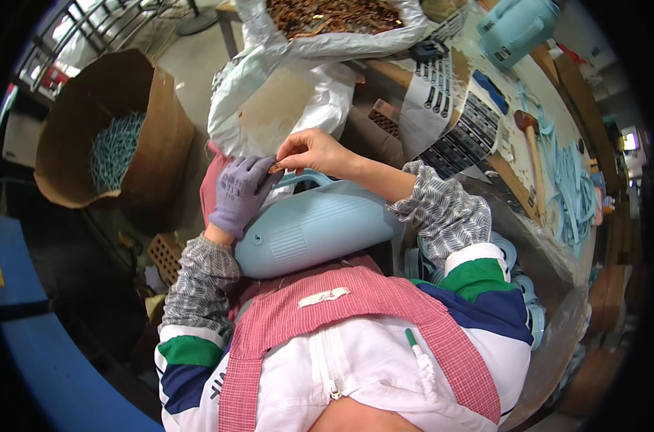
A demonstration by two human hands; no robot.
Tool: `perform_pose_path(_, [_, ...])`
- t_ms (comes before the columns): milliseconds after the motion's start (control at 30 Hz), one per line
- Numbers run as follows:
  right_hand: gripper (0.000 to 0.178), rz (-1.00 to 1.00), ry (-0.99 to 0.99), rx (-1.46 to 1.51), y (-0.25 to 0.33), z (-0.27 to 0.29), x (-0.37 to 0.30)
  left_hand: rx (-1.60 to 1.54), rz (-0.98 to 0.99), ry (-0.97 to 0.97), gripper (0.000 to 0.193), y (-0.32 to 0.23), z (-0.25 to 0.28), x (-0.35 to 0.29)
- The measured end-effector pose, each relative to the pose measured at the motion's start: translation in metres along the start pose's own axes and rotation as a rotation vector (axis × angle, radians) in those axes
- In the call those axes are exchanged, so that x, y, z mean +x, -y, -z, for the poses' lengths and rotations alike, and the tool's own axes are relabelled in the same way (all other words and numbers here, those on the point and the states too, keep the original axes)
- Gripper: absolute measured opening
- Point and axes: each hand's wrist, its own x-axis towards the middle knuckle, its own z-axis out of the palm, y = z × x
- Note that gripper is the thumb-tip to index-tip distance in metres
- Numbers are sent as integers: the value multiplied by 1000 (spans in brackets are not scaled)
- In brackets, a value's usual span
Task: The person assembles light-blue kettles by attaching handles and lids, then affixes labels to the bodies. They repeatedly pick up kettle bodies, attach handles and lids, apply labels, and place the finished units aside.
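A light-blue plastic jug body point(319, 227) with a ribbed panel lies sideways across my lap, its handle point(312, 175) facing away from me. My left hand point(242, 193), in a purple-grey glove, is closed around the jug's left end near the handle. Bare, my right hand point(316, 153) reaches over the handle with thumb and forefinger pinched together. At those fingertips, next to the left fingers, is a small copper-coloured piece point(274, 168); its exact shape is too small to tell.
A white sack point(327, 47) of copper-coloured pieces stands ahead. To the left, a cardboard drum point(158, 108) holds light-blue strips. The right-hand bench carries another blue jug point(515, 32), a mallet point(532, 151), a blue-handled tool point(491, 91) and plastic trimmings point(573, 194).
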Motion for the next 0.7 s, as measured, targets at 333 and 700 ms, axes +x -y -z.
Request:
perform_pose_path(333, [13,639,-234,-1156,7,-32,-21,-406,376,207,47,15,2,-28])
perform_pose_path(700, [14,705,-83,-1265,-5,-36,-9,-1096,887,523,44,26,13,-36])
